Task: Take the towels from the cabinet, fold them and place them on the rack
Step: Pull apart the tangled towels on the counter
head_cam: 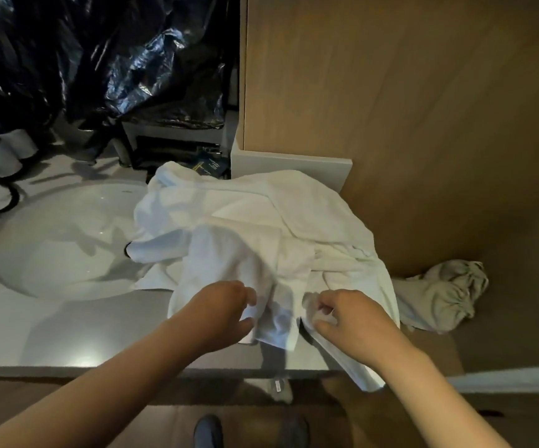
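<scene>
A heap of white towels [255, 227] lies crumpled on the grey counter [67, 334], spilling partly over the sink basin [57, 240] and over the counter's right end. My left hand [226, 312] pinches the near edge of one towel between thumb and fingers. My right hand [342, 315] grips a fold of towel a little to the right, its fingers curled round the cloth. Part of a towel hangs down over the counter's front edge below my right hand.
A crumpled pale greyish cloth [439, 295] lies on the floor to the right. A wooden cabinet wall [423, 108] rises behind the towels. Black plastic bags [99, 59] sit at the back left. My shoes [209, 431] show below the counter edge.
</scene>
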Available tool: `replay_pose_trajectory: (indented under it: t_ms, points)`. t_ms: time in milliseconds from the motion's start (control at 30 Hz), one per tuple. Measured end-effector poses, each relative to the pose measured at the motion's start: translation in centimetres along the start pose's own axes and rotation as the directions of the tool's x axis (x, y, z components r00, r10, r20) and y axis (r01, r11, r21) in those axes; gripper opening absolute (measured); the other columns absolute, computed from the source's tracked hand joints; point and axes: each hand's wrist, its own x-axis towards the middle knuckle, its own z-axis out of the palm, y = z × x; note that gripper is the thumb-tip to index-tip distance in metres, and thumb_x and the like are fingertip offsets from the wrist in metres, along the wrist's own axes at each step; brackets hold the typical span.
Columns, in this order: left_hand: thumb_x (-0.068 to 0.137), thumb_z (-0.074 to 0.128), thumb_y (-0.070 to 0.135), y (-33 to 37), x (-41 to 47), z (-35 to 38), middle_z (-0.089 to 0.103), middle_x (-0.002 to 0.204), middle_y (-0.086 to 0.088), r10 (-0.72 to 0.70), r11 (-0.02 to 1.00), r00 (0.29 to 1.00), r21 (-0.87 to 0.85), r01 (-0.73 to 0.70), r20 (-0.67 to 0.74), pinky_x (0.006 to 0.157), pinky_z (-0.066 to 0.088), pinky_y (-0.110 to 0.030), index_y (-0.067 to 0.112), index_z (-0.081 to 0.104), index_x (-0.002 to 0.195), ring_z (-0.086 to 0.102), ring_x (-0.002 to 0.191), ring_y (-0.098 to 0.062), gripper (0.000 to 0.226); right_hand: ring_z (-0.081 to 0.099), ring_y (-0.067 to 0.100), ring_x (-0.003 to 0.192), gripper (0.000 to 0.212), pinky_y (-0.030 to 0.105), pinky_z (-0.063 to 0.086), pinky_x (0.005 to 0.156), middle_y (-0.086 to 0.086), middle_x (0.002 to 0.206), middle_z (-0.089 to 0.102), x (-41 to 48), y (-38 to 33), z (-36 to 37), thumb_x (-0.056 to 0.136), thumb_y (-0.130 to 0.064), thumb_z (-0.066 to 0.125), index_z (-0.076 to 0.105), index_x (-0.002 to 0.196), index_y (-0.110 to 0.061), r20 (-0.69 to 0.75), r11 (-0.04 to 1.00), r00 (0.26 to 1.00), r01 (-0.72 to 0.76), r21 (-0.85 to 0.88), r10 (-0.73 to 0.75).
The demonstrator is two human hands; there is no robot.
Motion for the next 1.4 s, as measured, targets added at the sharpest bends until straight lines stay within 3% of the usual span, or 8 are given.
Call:
replay_pose_trajectory:
  t_ms: [133,333,567,767,967,1033,1167,1400]
  points:
    - [0.091,0.058,0.040,-0.1,0.7,0.4,0.063,0.119,0.008,-0.004,0.999,0.997,-0.046,0.000,-0.077,0.091,0.042,-0.017,0.028,0.060,0.124,0.058,0.107,-0.010,0.035,0.054,0.008,0.085,0.029,0.015,0.039,0.068,-0.009,0.110,0.066,0.2,0.3,0.4,0.091,-0.042,0.058,0.062,0.117,-0.029,-0.059,0.998,0.997,-0.050,0.037,0.052]
    - [0.090,0.062,0.039,0.5,0.9,1.2,0.062,0.119,0.011,-0.064,0.994,0.990,-0.099,0.052,-0.125,0.086,0.041,-0.014,0.030,0.061,0.125,0.060,0.102,-0.009,0.036,0.061,0.020,0.091,0.028,0.032,0.050,0.082,-0.001,0.099,0.066,4.1,-0.2,0.2,0.093,-0.042,0.059,0.062,0.106,-0.018,-0.141,0.979,0.980,-0.119,0.168,0.144]
    - [0.090,0.062,0.039,0.2,0.8,0.6,0.062,0.114,0.009,-0.088,0.995,0.987,-0.050,0.083,-0.131,0.087,0.047,-0.021,0.027,0.062,0.123,0.060,0.101,-0.011,0.035,0.047,0.021,0.068,0.031,0.033,0.031,0.059,0.001,0.069,0.050,7.2,-0.3,0.4,0.091,-0.031,0.062,0.047,0.073,-0.012,-0.238,0.897,0.940,-0.126,0.424,0.244]
    - [0.088,0.064,0.041,-0.1,0.4,-1.3,0.062,0.115,0.012,-0.099,0.992,0.976,-0.091,0.082,-0.195,0.081,0.043,-0.014,0.029,0.064,0.120,0.060,0.098,-0.007,0.034,0.033,0.012,0.056,0.034,0.028,0.032,0.058,-0.004,0.057,0.036,6.5,-2.2,-3.1,0.091,-0.016,0.065,0.042,0.066,-0.012,-0.348,0.828,0.933,0.118,0.548,0.097]
    - [0.087,0.065,0.042,0.8,0.1,-7.8,0.064,0.105,0.007,-0.023,0.998,0.936,-0.066,0.000,-0.353,0.080,0.049,-0.028,0.023,0.067,0.111,0.062,0.092,-0.015,0.030,0.033,0.005,0.051,0.026,0.016,0.030,0.051,-0.010,0.053,0.036,4.9,-5.6,-11.5,0.094,-0.014,0.061,0.049,0.072,-0.008,-0.574,0.771,0.814,0.421,0.478,-0.088]
    - [0.089,0.063,0.042,1.4,0.1,-10.4,0.063,0.107,0.009,-0.001,0.998,0.916,-0.061,-0.026,-0.402,0.080,0.046,-0.024,0.025,0.066,0.111,0.059,0.095,-0.013,0.028,0.040,0.004,0.054,0.020,0.013,0.033,0.053,-0.010,0.059,0.045,4.3,-6.5,-14.5,0.096,-0.018,0.059,0.054,0.079,-0.008,-0.600,0.777,0.779,0.489,0.397,-0.184]
    - [0.091,0.058,0.043,2.9,0.2,-14.8,0.061,0.105,0.013,0.081,0.996,0.878,-0.004,-0.094,-0.472,0.067,0.035,-0.009,0.027,0.065,0.109,0.056,0.094,-0.005,0.025,0.049,0.002,0.064,0.015,0.011,0.038,0.060,-0.015,0.070,0.053,3.2,-7.9,-18.6,0.099,-0.023,0.055,0.054,0.084,-0.020,-0.569,0.805,0.752,0.541,0.246,-0.332]
    - [0.091,0.054,0.046,4.9,-0.1,-19.7,0.053,0.100,0.017,0.155,0.982,0.806,0.000,-0.188,-0.571,0.082,0.045,-0.021,0.028,0.059,0.113,0.054,0.092,-0.001,0.028,0.048,0.004,0.067,0.017,0.016,0.039,0.062,-0.011,0.073,0.051,0.7,-9.3,-24.7,0.099,-0.019,0.052,0.052,0.083,-0.017,-0.614,0.773,0.677,0.613,0.165,-0.406]
